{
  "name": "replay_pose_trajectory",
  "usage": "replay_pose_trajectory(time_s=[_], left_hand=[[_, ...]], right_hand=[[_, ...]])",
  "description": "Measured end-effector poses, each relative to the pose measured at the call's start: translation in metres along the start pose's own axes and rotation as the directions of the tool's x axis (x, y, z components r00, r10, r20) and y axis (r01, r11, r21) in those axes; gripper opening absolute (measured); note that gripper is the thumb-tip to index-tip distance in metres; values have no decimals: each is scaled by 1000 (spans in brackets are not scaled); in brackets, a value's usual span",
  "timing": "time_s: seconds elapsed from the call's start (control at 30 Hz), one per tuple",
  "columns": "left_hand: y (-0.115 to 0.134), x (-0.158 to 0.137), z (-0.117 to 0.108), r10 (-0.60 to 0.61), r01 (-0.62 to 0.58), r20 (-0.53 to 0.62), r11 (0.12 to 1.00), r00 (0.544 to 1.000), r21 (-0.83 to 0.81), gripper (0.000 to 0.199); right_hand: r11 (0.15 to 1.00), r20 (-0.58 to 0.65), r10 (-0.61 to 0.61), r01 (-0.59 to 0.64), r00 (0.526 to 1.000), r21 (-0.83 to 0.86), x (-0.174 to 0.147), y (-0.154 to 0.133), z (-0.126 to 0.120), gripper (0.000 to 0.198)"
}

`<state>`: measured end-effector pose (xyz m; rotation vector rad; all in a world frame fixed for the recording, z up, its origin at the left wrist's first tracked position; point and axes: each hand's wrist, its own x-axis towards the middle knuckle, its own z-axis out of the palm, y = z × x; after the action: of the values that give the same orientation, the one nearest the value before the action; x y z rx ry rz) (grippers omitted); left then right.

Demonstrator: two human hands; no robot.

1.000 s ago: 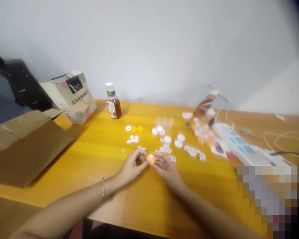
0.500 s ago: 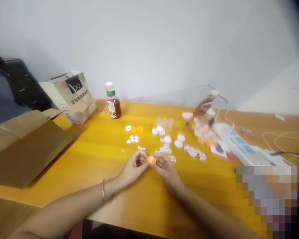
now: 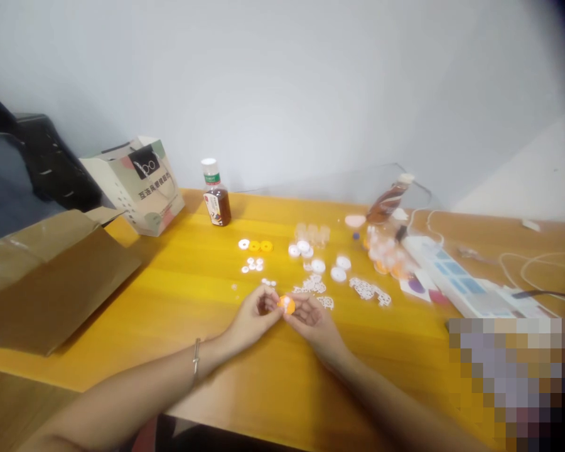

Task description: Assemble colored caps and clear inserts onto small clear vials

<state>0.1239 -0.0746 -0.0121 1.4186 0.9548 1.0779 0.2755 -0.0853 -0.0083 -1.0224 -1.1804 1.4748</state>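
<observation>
Between my fingertips is a small round orange disc (image 3: 287,305) with white bits on its face. My left hand (image 3: 255,314) pinches it from the left, and my right hand (image 3: 314,320) pinches its right edge. Just beyond my hands lie white lattice pieces (image 3: 326,302) and a row of tiny white parts (image 3: 267,282). Farther back are small white round pieces (image 3: 252,265), yellow rings (image 3: 260,246) and white discs (image 3: 338,274). The finer detail of the orange disc is blurred.
An open cardboard box (image 3: 70,295) and a paper bag (image 3: 145,188) stand on the left. A drink bottle (image 3: 216,194) is at the back; another bottle (image 3: 390,199) leans at the right. Orange-and-white pieces (image 3: 388,254), a power strip (image 3: 445,276) and white cables (image 3: 522,270) lie right.
The orange disc has tilted so that its face shows rounder. Both hands keep their pinch on it. The whole view has shifted slightly.
</observation>
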Motion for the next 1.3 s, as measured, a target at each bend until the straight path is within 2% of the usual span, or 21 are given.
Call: replay_pose_trajectory(time_s=[0.13, 0.23, 0.3, 0.33, 0.4, 0.43, 0.53, 0.7, 0.83, 0.9, 0.97, 1.0, 1.03, 1.1, 1.17, 1.3], left_hand=[[8, 7, -7, 22, -22, -1, 995, 1000, 96, 19], [20, 30, -14, 159, -143, -29, 941, 987, 306, 14], [27, 53, -16, 299, -284, 52, 819, 953, 498, 13], [30, 67, -15, 341, -363, 153, 725, 927, 585, 15], [31, 94, -11, 350, -453, 303, 521, 886, 724, 17], [30, 107, -8, 331, -459, 337, 430, 881, 778, 17], [19, 134, 1, 308, -460, 359, 381, 881, 802, 16], [4, 149, 9, 303, -436, 330, 417, 894, 798, 17], [13, 141, 6, 336, -407, 263, 491, 904, 770, 14], [19, 128, 0, 337, -369, 185, 637, 923, 677, 12], [24, 111, -8, 228, -254, 115, 903, 967, 345, 14], [26, 100, -13, 139, -158, 130, 975, 982, 154, 17], [27, 90, -16, 57, -57, 154, 998, 986, -9, 20], [26, 70, -21, -57, 94, 201, 979, 978, -180, 25], [25, 55, -22, -106, 148, 200, 967, 974, -206, 26], [26, 42, -17, -110, 139, 180, 977, 978, -162, 30]], right_hand=[[1000, -25, -9, 9, 1000, 2, 1, -5, -6, 32], [1000, -115, -28, 28, 993, -1, 2, -9, -11, 33], [998, -175, -54, 55, 983, 4, 4, -11, -14, 34], [997, -199, -69, 72, 978, 9, 4, -11, -15, 35], [994, -228, -95, 103, 969, 24, 5, -11, -16, 35], [993, -234, -104, 114, 967, 32, 6, -11, -17, 35], [990, -244, -119, 134, 962, 46, 6, -11, -18, 34], [989, -234, -129, 142, 964, 38, 4, -12, -17, 32], [988, -217, -143, 151, 966, 20, 3, -15, -18, 33], [989, -220, -145, 151, 964, 8, 3, -17, -19, 33], [990, -226, -140, 143, 964, -3, 2, -19, -19, 35], [991, -228, -134, 136, 964, -7, 2, -19, -20, 35], [992, -226, -127, 128, 966, -10, 3, -20, -20, 36], [993, -224, -120, 120, 967, -14, 3, -19, -19, 35], [992, -219, -125, 123, 968, -22, 5, -18, -20, 35], [982, -207, -183, 170, 961, -78, 7, -13, -22, 33]])
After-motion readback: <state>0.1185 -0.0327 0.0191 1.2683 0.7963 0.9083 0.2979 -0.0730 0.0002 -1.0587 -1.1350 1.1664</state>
